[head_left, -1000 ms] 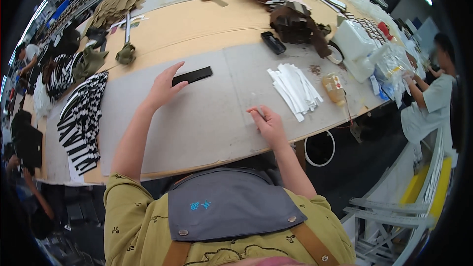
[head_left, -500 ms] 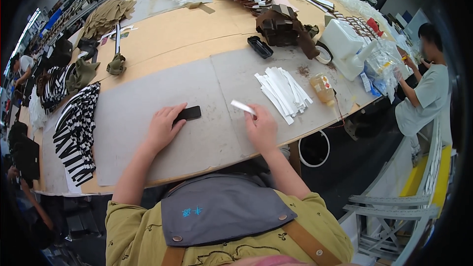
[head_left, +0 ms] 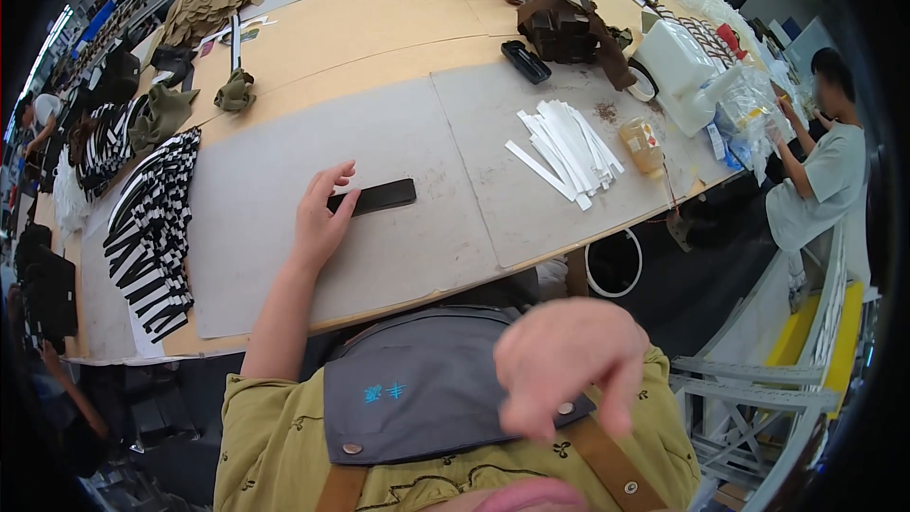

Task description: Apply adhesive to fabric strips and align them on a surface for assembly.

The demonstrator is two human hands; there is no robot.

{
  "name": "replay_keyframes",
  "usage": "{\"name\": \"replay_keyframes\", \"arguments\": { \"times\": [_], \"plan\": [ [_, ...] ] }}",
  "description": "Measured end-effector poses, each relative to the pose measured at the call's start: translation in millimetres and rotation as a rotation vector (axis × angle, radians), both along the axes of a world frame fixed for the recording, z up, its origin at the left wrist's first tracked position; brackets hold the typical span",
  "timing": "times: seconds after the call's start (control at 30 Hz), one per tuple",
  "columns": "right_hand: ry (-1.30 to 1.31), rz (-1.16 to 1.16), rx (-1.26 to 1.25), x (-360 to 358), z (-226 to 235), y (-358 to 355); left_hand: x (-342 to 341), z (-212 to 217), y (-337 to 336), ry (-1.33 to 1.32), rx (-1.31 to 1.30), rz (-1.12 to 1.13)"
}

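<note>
My left hand (head_left: 325, 213) rests on the grey mat with its fingers apart. Its thumb lies at the left end of a flat black strip-like piece (head_left: 387, 195). Close to my chest, in front of the grey apron (head_left: 417, 374), my right hand (head_left: 569, 360) is raised, somewhat blurred. Its fingers bend downward, two of them with a gap between, and no object shows in them. A loose pile of white strips (head_left: 573, 147) lies on the mat to the right, one strip jutting out at its near left edge.
Black-and-white strips (head_left: 152, 237) are heaped at left. Beyond the white pile sit a black case (head_left: 526, 63), brown straps (head_left: 559, 27), a tape roll (head_left: 642, 82), a white jug (head_left: 675, 62) and an amber bottle (head_left: 643, 146). Another person (head_left: 820, 180) works at right.
My right hand has let go of the white strip and come back to my chest. A strip now juts from the pile. Left fingers have lifted, uncovering more of the black piece.
</note>
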State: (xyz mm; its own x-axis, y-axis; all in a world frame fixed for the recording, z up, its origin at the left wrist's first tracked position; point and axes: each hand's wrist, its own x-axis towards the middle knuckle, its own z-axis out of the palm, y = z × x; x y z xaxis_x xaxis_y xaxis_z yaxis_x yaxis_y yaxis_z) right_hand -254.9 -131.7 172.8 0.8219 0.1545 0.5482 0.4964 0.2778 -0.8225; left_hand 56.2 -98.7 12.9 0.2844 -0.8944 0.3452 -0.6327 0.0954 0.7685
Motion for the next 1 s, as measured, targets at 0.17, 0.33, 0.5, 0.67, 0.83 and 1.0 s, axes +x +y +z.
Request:
{"name": "replay_keyframes", "arguments": {
  "times": [0.17,0.33,0.5,0.67,0.83,1.0],
  "plan": [
    [-0.151,-0.095,-0.092,28,25,10,17,-14,-4,0.110,-0.005,0.028],
    [0.115,-1.014,-0.504,58,-24,-5,25,-21,-12,0.206,-0.060,0.049],
    [0.216,-1.380,-1.215,121,-132,-59,33,-22,-15,0.238,-0.031,0.092],
    [0.304,-1.272,-1.372,124,-180,-80,29,-22,-16,0.266,-0.045,0.088],
    [-0.015,-1.315,-1.451,125,-165,-73,29,-22,-13,0.268,-0.027,0.065],
    [-0.019,-1.277,-1.536,127,-176,-75,29,-20,-15,0.261,-0.020,0.055]
  ]
}}
